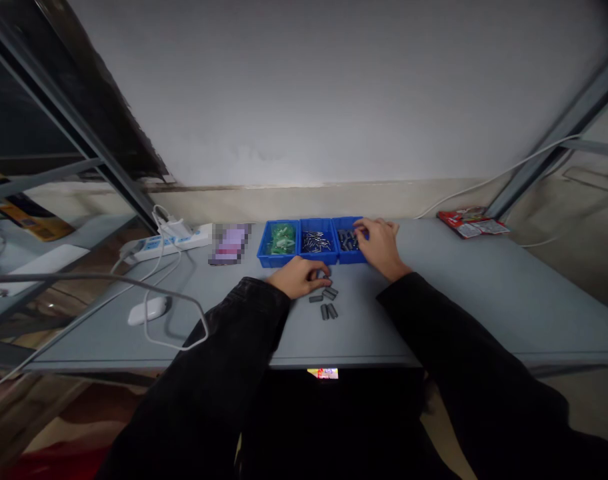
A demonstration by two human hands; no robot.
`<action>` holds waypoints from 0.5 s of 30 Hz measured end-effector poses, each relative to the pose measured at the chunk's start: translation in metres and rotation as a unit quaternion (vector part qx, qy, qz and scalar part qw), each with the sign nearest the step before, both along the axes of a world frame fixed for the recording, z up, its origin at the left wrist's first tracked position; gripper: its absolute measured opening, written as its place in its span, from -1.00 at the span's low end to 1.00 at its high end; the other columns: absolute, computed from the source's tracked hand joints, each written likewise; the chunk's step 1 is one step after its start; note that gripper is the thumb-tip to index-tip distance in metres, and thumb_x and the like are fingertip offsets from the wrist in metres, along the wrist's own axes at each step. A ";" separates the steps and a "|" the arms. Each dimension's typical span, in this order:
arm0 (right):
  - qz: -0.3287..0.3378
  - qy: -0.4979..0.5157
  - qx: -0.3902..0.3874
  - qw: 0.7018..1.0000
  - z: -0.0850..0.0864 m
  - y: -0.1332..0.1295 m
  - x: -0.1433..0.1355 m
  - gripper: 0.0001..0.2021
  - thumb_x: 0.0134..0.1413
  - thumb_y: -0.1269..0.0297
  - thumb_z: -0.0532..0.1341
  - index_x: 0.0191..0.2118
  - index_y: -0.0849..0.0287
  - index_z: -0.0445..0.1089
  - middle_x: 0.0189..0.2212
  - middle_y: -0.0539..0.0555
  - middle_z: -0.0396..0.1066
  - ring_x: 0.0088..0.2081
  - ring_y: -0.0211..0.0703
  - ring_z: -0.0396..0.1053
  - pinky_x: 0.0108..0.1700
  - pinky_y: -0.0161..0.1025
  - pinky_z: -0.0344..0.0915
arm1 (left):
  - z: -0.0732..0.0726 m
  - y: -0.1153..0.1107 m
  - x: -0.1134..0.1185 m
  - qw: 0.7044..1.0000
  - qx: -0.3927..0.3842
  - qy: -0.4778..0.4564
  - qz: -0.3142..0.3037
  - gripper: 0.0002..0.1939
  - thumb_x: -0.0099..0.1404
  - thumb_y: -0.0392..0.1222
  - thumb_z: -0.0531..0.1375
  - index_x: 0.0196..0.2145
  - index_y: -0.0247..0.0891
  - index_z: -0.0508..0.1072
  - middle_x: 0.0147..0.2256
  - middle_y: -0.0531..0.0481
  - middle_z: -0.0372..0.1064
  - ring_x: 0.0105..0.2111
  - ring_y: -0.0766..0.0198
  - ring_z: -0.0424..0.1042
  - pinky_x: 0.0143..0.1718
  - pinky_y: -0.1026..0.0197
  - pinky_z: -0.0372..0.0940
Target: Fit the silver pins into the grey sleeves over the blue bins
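My left hand rests at the front of the blue bins, thumb and forefinger curled round a small dark grey cylindrical piece. Several more short grey pieces lie loose on the table just in front of it. My right hand dips over the right blue bin, which holds dark grey pieces of the same kind. Its fingers are bent together at the bin's edge, and what they pinch is hidden. The middle bin contains shiny metal pins, and the left bin holds green plastic-looking pieces.
A phone and a white power strip with cables lie left of the bins. Nearer is a white earbud case. A red packet sits at the back right. Metal frame posts flank the grey table.
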State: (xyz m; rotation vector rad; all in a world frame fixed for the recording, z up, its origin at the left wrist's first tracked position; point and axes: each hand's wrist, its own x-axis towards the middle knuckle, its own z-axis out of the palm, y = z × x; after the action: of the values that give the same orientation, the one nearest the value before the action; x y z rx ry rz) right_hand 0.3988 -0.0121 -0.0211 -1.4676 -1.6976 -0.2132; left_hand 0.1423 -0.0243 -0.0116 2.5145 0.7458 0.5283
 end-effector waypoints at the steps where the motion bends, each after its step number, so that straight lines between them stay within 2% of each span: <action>1: 0.004 -0.003 -0.001 1.000 0.001 -0.002 -0.003 -0.83 0.28 0.34 0.14 -0.20 0.10 0.50 -0.33 0.14 0.57 -0.13 0.15 0.37 0.05 0.12 0.00 | 0.000 0.000 0.000 1.000 -0.003 -0.001 0.003 -0.80 0.35 -0.08 0.35 -0.16 -0.24 0.61 -0.54 0.11 0.39 -0.56 0.34 0.35 -0.44 0.28 0.20; 9: 0.034 -0.011 0.003 0.999 0.011 -0.012 -0.021 -0.86 0.25 0.38 0.18 -0.27 0.08 0.49 -0.35 0.08 0.54 -0.14 0.08 0.39 0.04 0.08 0.02 | 0.003 0.000 0.000 0.999 -0.031 0.013 0.017 -0.78 0.32 -0.12 0.38 -0.13 -0.28 0.63 -0.52 0.08 0.42 -0.53 0.32 0.36 -0.44 0.30 0.17; 15: 0.066 -0.015 0.029 0.997 0.011 -0.016 -0.028 -0.85 0.27 0.38 0.15 -0.26 0.08 0.48 -0.32 0.09 0.55 -0.15 0.07 0.38 0.03 0.07 0.04 | 0.002 0.001 0.000 0.999 -0.048 0.008 0.016 -0.80 0.30 -0.17 0.40 -0.14 -0.29 0.62 -0.52 0.09 0.41 -0.54 0.33 0.33 -0.42 0.29 0.17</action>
State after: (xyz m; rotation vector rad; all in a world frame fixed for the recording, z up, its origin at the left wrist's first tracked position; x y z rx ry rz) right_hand 0.3710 -0.0284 -0.0099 -1.3110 -1.7905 -0.2136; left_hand 0.1423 -0.0233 -0.0092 2.4257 0.7990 0.4719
